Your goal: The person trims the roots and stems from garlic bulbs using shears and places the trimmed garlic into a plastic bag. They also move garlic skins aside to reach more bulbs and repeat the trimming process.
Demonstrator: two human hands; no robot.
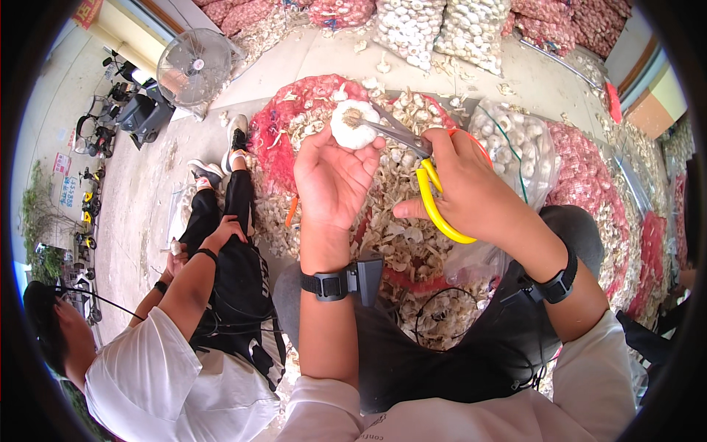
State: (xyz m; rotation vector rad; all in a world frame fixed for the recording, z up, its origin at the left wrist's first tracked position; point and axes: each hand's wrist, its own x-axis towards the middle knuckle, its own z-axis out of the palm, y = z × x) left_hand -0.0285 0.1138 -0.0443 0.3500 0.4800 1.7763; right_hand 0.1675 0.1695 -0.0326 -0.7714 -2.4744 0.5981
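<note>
My left hand [336, 179] is turned palm up, its fingers curled round a white garlic bulb [351, 125] with the brown root end facing me. In my right hand [471, 184] is a pair of scissors [401, 137] with yellow handles. The blades are parted; one tip reaches the bulb's root end, the other lies past its upper right side. My right thumb stretches out beside the lower yellow loop. Below both hands lies a heap of loose garlic pieces and dry skins [401, 232].
Red mesh sacks [276, 140] and a clear bag of garlic bulbs [526, 140] surround the heap. On my left sits a person [169, 361] holding a bulb. A floor fan [195, 70] stands beyond. Full garlic sacks [409, 29] line the back. An orange handle [292, 211] lies among the skins.
</note>
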